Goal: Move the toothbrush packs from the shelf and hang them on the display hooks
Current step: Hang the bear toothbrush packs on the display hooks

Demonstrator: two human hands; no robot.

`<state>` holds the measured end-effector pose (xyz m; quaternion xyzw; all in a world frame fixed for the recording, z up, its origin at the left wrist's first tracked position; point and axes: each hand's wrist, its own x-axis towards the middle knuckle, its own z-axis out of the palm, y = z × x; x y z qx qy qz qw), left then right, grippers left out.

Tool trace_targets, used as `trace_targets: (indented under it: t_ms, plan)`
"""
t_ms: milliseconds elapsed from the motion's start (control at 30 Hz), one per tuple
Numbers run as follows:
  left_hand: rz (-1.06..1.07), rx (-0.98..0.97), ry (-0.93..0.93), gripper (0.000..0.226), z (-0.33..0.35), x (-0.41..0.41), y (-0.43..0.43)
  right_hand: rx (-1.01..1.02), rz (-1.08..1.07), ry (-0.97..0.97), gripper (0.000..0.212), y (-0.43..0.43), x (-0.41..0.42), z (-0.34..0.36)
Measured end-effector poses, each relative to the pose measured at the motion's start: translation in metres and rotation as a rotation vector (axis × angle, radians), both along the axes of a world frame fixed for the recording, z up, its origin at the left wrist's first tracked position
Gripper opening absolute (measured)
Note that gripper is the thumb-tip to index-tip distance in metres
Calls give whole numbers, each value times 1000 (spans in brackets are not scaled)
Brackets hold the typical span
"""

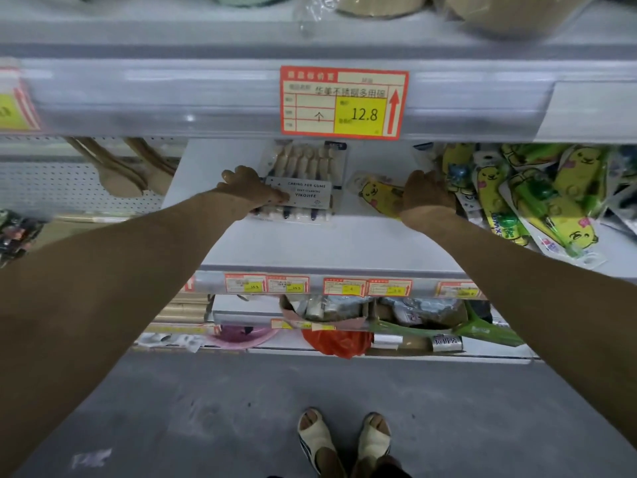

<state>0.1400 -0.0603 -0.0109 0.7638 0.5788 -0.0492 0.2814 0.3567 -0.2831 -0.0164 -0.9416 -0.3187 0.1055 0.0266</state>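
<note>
Head view: the right hand (429,196) shows only its back. Its fingers are hidden, so I cannot tell whether they grip the yellow toothbrush pack (374,194) at its nine o'clock. More yellow packs (537,201) pile at its three o'clock. The left hand (251,189) grips the white toothbrush pack (305,177), which lies flat on the shelf (310,243), with the thumb on its label and the fingers curled at its nine-o'clock edge.

A bare grey floor (241,408) runs along the foot of white metal shelving. The top shelf's clear price rail (172,94) carries a red-and-yellow price tag (344,101) reading 12.8. The middle shelf (310,243) has a row of smaller tags (344,287) along its front edge. To its left, a white pegboard panel (51,188) backs the next bay. The light is dim and cool.
</note>
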Motion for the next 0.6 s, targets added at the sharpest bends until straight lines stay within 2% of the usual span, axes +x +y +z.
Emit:
trace_targets:
  t_ms: [100,233,267,433,600]
  plan:
    - [-21,-11,-40,99,4,5,-2,-30,-35,39,42,2,-1,3]
    - [-24,-101,-87,96,8,6,-4,6,-81,202,95,0,7,8]
    - [-15,-130,-117,91,6,5,-3,35,-72,238,102,-3,9,9]
    - [-20,-227,-165,54,8,9,-5,197,-104,288,83,-22,1,21]
    - [6,-298,-139,47,17,9,-7,236,-165,327,64,-39,-12,25]
